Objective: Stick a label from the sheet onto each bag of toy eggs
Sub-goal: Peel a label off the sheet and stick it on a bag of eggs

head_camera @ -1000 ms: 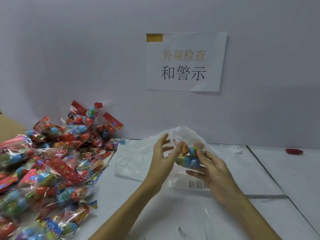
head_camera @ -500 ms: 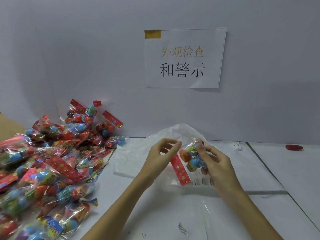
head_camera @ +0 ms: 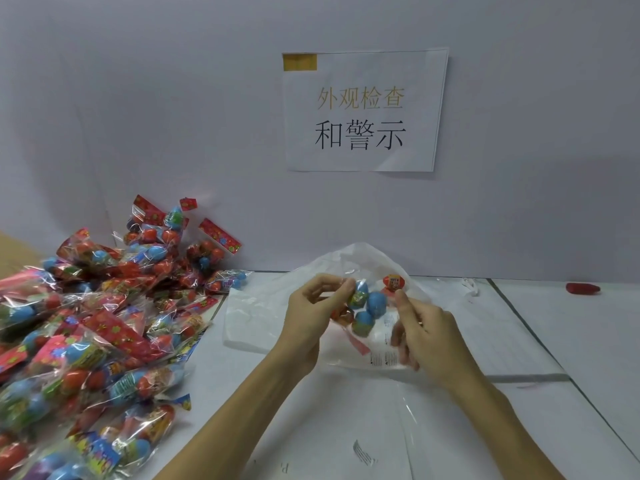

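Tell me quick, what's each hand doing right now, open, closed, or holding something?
Left hand: fingers pinch the near edge of the bag of toy eggs.
Right hand: fingers curled on the same bag's other side, gripping it.

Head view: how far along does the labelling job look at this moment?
Done: cannot tell; no labelled bags are plainly visible. In hand: one bag of eggs, held up between the left hand and right hand above a white plastic sheet. Left: the big pile of bags on the left.
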{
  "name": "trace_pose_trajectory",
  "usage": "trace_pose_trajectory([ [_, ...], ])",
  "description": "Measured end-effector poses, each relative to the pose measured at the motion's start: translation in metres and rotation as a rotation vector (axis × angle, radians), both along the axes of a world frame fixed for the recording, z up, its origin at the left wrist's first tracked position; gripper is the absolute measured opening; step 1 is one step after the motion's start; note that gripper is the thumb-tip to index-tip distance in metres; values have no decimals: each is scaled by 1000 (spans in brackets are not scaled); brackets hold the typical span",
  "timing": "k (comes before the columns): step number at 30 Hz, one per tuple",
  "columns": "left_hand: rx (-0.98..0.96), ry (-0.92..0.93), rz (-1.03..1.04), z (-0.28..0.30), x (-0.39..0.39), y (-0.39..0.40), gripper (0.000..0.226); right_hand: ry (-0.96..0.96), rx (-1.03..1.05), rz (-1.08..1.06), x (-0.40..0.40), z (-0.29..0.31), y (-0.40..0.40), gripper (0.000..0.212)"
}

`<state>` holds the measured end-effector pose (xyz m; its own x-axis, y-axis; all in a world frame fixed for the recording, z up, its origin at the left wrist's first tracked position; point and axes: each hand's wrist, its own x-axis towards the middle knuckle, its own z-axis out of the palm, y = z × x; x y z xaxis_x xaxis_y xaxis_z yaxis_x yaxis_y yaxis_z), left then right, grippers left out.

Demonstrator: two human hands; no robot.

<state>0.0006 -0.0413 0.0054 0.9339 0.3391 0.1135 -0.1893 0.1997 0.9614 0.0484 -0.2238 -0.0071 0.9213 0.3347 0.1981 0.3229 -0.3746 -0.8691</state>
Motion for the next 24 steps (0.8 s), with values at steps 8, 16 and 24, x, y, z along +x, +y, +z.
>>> trace_pose_trajectory([
  [8,891,-390,-2,-6,1,10,31,517,633,323,-2,10,-1,38],
  [16,244,162,-23,7,1,19,54,516,481,240,-4,11,2,29],
  [24,19,111,-32,4,2,13,21,499,625,131,-1,7,4,29],
])
